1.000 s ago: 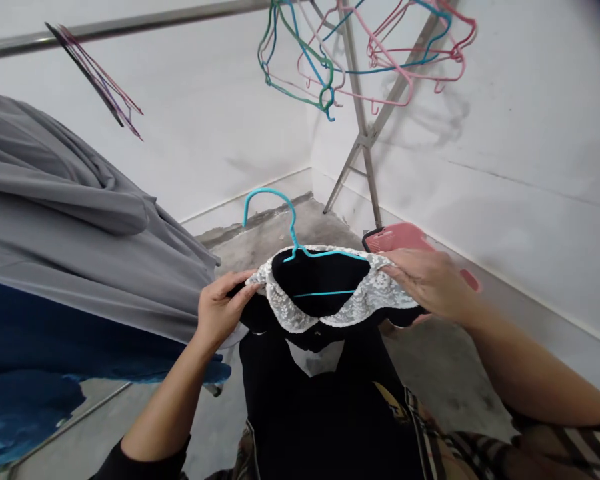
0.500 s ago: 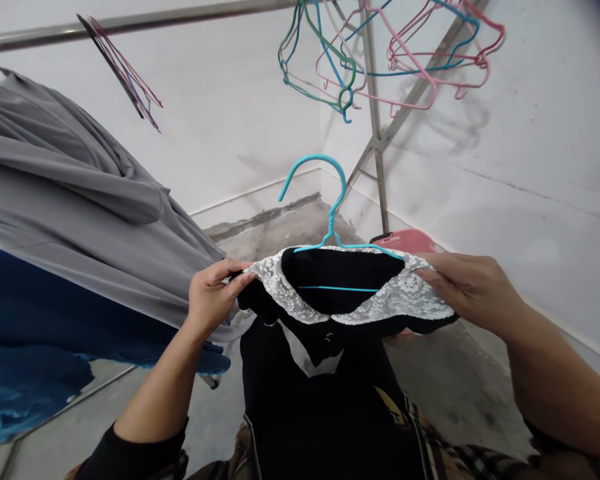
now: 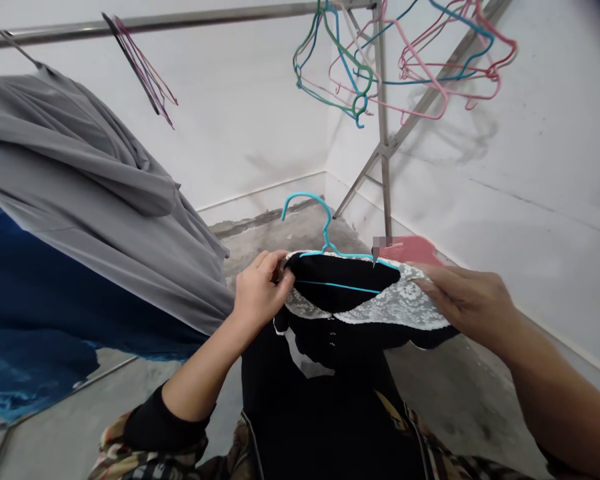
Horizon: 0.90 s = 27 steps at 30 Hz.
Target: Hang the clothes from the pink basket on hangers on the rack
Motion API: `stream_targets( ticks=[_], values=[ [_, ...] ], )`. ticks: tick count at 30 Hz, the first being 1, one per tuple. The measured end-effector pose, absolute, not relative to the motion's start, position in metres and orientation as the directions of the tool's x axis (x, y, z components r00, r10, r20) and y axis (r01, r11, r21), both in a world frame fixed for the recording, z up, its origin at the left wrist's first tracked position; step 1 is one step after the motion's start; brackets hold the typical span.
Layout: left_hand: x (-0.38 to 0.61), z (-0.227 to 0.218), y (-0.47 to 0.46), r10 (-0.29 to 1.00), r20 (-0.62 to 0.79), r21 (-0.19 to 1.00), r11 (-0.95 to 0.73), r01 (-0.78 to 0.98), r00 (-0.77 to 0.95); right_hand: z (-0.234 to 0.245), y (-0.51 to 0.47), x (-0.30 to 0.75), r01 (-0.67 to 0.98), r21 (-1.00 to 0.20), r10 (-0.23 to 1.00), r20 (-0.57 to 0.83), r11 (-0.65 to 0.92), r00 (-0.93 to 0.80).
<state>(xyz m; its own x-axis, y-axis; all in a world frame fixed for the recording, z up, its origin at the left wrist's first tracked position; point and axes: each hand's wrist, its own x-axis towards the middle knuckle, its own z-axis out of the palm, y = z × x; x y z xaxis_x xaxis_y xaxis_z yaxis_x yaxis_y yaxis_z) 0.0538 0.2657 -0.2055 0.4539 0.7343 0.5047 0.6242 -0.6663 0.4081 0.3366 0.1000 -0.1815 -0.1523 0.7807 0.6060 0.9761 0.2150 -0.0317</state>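
Note:
A black garment (image 3: pixel 325 393) with a white lace collar (image 3: pixel 405 303) hangs in front of me on a light blue hanger (image 3: pixel 325 233). My left hand (image 3: pixel 260 293) is closed on the collar's left side, near the hanger's neck. My right hand (image 3: pixel 467 300) grips the collar's right side and the garment's shoulder, fingers pressed on the lace. The hanger's hook stands free above the neckline.
A metal rail (image 3: pixel 180 19) crosses the top and carries a grey garment (image 3: pixel 95 193), a blue cloth (image 3: pixel 35 320), thin hangers (image 3: pixel 140 70) and several coloured hangers (image 3: pixel 395 60). Rack legs (image 3: pixel 383 153) stand in the corner beside a pink object (image 3: pixel 407 250).
My left hand has slid right along the collar toward the hanger's neck. The hanger's hook has dropped lower after rising. The view has shifted slightly left.

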Motion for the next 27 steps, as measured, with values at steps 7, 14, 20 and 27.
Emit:
stream_targets(
  ticks=[7, 14, 20, 27],
  values=[
    [0.046, -0.212, 0.284, 0.538, 0.716, 0.093, -0.705, 0.703, 0.445, -0.191, 0.102, 0.333, 0.971, 0.013, 0.875, 0.43, 0.239, -0.222],
    [0.042, -0.22, 0.26, 0.428, 0.765, 0.27, -0.891, 0.364, 0.482, -0.189, 0.115, 0.335, 0.992, -0.115, 0.859, 0.512, 0.06, 0.007],
    [0.032, -0.23, 0.255, 0.634, 0.677, 0.504, -0.77, 0.392, 0.375, -0.157, 0.164, 0.336, 0.979, -0.205, 0.742, 0.658, 0.01, 0.131],
    [0.029, -0.27, 0.221, 0.745, 0.526, 0.659, -0.662, 0.357, 0.409, -0.081, 0.256, 0.313, 0.92, -0.362, 0.697, 0.699, 0.151, 0.161]
  ],
)
